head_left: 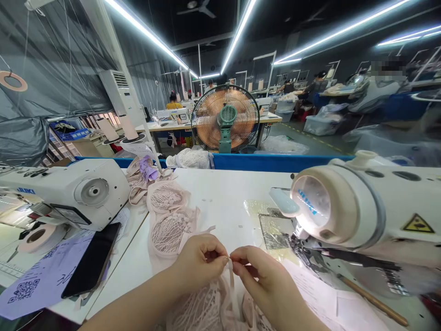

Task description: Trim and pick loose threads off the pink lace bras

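Observation:
Above the white table, my left hand [201, 259] and my right hand [265, 278] meet fingertip to fingertip. Both pinch the upper end of a narrow pale strap [233, 292], which hangs down between them. Below my hands, pale pink lace [201, 305] lies bunched at the table's near side, partly hidden by my wrists. Beyond my left hand, a pale pink bra piece with lace cups [170, 232] lies spread on the table. A crumpled pile of similar straps and fabric [141, 181] sits behind it.
Sewing machines stand at the right [344, 202] and left [94, 193]. A black phone [92, 262] rests on a purple paper sheet [41, 280], near a tape roll [41, 236]. A wooden-handled tool [374, 301] lies at right. A large fan [225, 117] stands behind the table; people sit farther back.

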{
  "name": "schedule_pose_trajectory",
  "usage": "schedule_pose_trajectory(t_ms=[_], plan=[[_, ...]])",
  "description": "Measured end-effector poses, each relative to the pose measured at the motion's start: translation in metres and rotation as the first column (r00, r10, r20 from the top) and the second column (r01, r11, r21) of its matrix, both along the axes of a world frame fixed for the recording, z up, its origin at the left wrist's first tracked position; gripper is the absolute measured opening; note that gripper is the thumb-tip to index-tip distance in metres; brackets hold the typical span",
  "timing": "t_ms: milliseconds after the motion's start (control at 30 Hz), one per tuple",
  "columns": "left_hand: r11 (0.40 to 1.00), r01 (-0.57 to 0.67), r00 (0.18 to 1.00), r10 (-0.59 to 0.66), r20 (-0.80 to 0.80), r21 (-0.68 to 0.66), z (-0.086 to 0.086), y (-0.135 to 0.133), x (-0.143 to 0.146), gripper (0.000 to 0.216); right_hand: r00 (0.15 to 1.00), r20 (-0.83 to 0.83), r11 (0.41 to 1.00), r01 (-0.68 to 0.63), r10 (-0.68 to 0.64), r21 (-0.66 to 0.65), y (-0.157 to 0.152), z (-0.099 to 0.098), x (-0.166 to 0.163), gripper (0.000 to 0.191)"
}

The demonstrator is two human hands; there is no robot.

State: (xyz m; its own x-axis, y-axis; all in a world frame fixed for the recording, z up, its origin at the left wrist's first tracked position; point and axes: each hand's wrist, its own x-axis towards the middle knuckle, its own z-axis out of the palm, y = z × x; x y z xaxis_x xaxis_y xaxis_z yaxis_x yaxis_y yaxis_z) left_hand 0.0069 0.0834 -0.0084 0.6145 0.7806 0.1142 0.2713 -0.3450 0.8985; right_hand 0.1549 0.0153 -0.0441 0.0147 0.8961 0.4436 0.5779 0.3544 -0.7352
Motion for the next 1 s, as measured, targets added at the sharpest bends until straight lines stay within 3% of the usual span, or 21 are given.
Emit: schedule_pose_trajectory(t_ms=[133, 233, 300, 433, 500, 600, 733, 867, 1000], plan=[[0.997, -0.075, 0.997, 0.075, 0.008, -0.028, -0.001, -0.002, 0.0, 0.009, 1.0, -0.011, 1.0, -0.016, 0.016, 0.001, -0.004, 0.004, -0.002, 0.016], [0.992, -0.086, 0.995, 0.089, 0.034, -0.095, -0.002, -0.001, 0.0, 0.008, 0.99, 0.141, 0.996, -0.036, 0.024, 0.086, 0.0, 0.012, -0.003, 0.018], [0.987, -0.081, 0.994, 0.089, 0.059, -0.136, -0.004, 0.0, -0.001, 0.007, 0.956, 0.292, 0.981, -0.016, -0.042, 0.193, 0.003, 0.019, -0.007, 0.021], [0.987, -0.05, 0.991, 0.068, 0.118, -0.15, -0.003, 0.001, -0.004, 0.007, 0.868, 0.428, 0.889, 0.032, -0.251, 0.457, 0.001, 0.036, -0.019, 0.027], [0.995, -0.057, 0.99, 0.066, 0.126, -0.076, 0.002, 0.0, -0.007, 0.007, 0.87, 0.423, 0.836, -0.024, -0.253, 0.549, -0.009, 0.044, -0.026, 0.023], [0.991, -0.104, 0.988, 0.094, 0.119, 0.08, 0.009, -0.002, -0.011, 0.009, 0.902, 0.383, 0.82, -0.06, -0.2, 0.569, -0.027, 0.048, -0.031, 0.015], [0.975, -0.11, 0.986, 0.083, 0.142, 0.192, 0.009, -0.004, -0.013, 0.011, 0.896, 0.337, 0.837, 0.066, -0.289, 0.543, -0.03, 0.039, -0.021, 0.013], [0.984, -0.072, 0.988, 0.049, 0.144, 0.161, 0.004, -0.006, -0.011, 0.011, 0.87, 0.378, 0.826, 0.056, -0.315, 0.56, -0.009, 0.034, -0.013, 0.015], [0.995, -0.032, 0.984, 0.014, 0.176, 0.1, 0.002, -0.005, -0.009, 0.01, 0.897, 0.369, 0.82, -0.014, -0.242, 0.572, 0.0, 0.041, -0.021, 0.019]])
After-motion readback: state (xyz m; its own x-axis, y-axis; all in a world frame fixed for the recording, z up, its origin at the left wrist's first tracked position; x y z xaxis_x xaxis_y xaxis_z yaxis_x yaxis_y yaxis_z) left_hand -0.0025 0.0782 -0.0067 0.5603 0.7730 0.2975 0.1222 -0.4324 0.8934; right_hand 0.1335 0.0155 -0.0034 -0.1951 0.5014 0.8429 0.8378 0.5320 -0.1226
